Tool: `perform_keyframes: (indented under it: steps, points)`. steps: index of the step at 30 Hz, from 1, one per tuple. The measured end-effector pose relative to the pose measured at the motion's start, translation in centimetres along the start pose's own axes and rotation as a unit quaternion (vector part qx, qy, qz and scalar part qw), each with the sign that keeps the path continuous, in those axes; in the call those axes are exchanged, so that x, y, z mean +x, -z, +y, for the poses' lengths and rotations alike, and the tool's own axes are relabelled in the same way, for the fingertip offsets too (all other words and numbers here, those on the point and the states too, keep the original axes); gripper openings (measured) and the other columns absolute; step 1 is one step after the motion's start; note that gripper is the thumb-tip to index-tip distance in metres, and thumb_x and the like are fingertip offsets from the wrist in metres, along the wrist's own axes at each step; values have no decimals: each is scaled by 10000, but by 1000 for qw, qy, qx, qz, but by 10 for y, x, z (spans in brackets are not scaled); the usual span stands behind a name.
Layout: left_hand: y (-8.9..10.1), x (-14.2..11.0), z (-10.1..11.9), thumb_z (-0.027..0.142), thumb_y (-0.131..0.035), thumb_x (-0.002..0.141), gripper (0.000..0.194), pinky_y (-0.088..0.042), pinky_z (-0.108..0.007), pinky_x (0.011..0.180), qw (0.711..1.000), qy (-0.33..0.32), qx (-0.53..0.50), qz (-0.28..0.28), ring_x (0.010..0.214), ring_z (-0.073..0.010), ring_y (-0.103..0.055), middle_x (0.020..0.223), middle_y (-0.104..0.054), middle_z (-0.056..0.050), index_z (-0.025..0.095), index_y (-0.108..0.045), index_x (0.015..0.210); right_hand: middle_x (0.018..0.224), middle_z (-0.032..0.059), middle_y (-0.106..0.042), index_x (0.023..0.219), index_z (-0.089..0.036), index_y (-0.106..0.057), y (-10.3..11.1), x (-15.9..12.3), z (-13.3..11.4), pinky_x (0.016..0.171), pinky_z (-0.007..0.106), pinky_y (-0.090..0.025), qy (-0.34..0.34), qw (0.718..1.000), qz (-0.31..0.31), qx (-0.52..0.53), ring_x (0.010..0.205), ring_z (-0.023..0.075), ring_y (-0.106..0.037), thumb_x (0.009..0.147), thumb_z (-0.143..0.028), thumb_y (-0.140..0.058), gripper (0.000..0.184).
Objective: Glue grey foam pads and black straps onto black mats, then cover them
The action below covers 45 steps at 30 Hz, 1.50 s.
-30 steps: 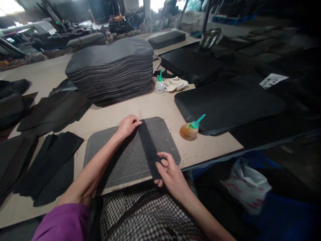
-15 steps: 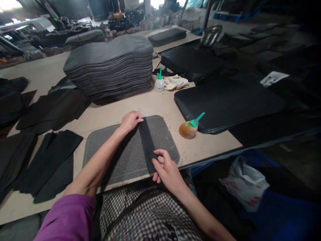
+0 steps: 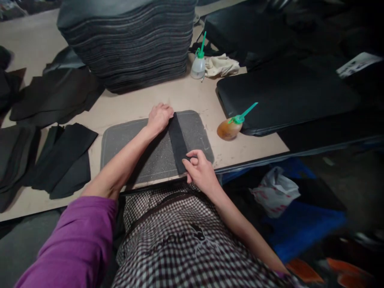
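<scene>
A dark grey panel [image 3: 144, 148] with rounded corners and a pale line along its border lies flat at the table's front edge. Across its right half runs a black strip [image 3: 179, 142], from the far edge to the near one. My left hand [image 3: 161, 119] is closed at the strip's far end, its fingertips on the edge there. At the near end, my right hand [image 3: 200, 170] has thumb and curled index finger closed on the strip's right side. Exactly how the fingertips grip is partly hidden.
A tall stack of dark panels [image 3: 129, 48] stands behind. Black cut pieces [image 3: 66, 156] lie at left. An amber squeeze bottle [image 3: 229, 129], a white squeeze bottle [image 3: 198, 66], a beige cloth [image 3: 221, 65] and stacked black sheets [image 3: 279, 100] are at right. A plastic bag [image 3: 276, 192] sits below.
The view has tilted down, so the table sits higher in the picture. My left hand's fingers are more bunched over the strip's far end; my right hand stays at the near end.
</scene>
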State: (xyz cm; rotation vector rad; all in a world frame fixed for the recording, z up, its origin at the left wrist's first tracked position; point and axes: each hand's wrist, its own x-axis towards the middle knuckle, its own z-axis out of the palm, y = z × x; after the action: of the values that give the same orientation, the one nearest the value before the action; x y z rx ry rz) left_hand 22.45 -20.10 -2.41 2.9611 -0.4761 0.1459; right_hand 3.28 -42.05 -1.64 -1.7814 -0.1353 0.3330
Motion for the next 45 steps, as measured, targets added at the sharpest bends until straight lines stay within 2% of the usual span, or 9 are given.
perform_keyframes:
  steps: [4,15,20,24,29,32,37,41,45]
  points:
    - [9,-12,11,360,-418,1059,376,-439,-426,974,999,-11,52,-5,1187,-308,-561,1111,-718,-168,147,-727,1035,522,-134,-493,1071,-244,-444,-2,-2,-2,595,253,-499,7,999,-7,-36,471,166,-636,1009,-358,-557,172]
    - [9,-37,14,327,-468,1035,309,-421,-465,1018,1000,1,13,5,1195,-326,-535,1136,-717,-177,133,-682,1146,661,-38,-535,1075,-217,-458,-6,-1,-1,620,292,-358,35,957,15,-289,649,235,-619,1025,-297,-537,124]
    - [10,-45,15,338,-480,1030,320,-442,-470,976,1000,-24,-6,17,1164,-327,-549,1120,-716,-210,120,-711,1071,720,9,-631,1067,-225,-561,-12,-11,2,548,306,-244,44,889,42,-454,623,229,-599,1058,-359,-538,137]
    - [8,-47,4,387,-519,1017,315,-459,-471,974,998,-32,-28,41,1252,-320,-523,1304,-670,-170,179,-740,1104,851,78,-618,910,-217,-640,-12,-7,11,598,341,-327,201,819,100,-527,743,256,-569,1079,-431,-444,336]
    - [36,-84,-36,418,-494,1033,349,-440,-457,1070,993,22,-78,82,1354,-269,-471,1500,-565,-97,254,-689,1272,1033,113,-615,1023,-214,-717,-9,2,14,688,408,-385,297,803,99,-506,849,306,-536,1058,-381,-401,359]
    - [71,-137,-87,415,-541,1020,353,-421,-364,1101,991,121,-18,50,1297,-201,-520,1391,-645,-52,281,-638,1331,1143,112,-624,1044,-207,-704,-7,2,12,764,439,-423,325,817,116,-463,942,322,-569,1041,-350,-418,320]
    - [114,-247,-187,382,-660,937,318,-466,-443,994,958,280,46,37,1194,-315,-553,1220,-681,-147,193,-710,1189,1164,103,-643,1071,-214,-662,-7,0,5,843,454,-451,347,824,125,-430,990,322,-605,1038,-330,-436,256]
    - [112,-306,-222,388,-723,888,296,-486,-383,930,945,319,72,17,1169,-297,-556,1191,-668,-115,235,-728,1142,1169,94,-649,1086,-221,-645,-17,1,-1,843,446,-455,355,830,113,-415,1000,315,-611,1044,-341,-442,239]
    - [96,-317,-222,348,-653,932,189,-467,-394,923,942,322,96,18,1165,-297,-547,1159,-658,-111,258,-749,1068,1181,94,-651,1096,-213,-631,-30,1,-7,851,449,-454,362,833,84,-410,1008,305,-617,1052,-335,-423,245]
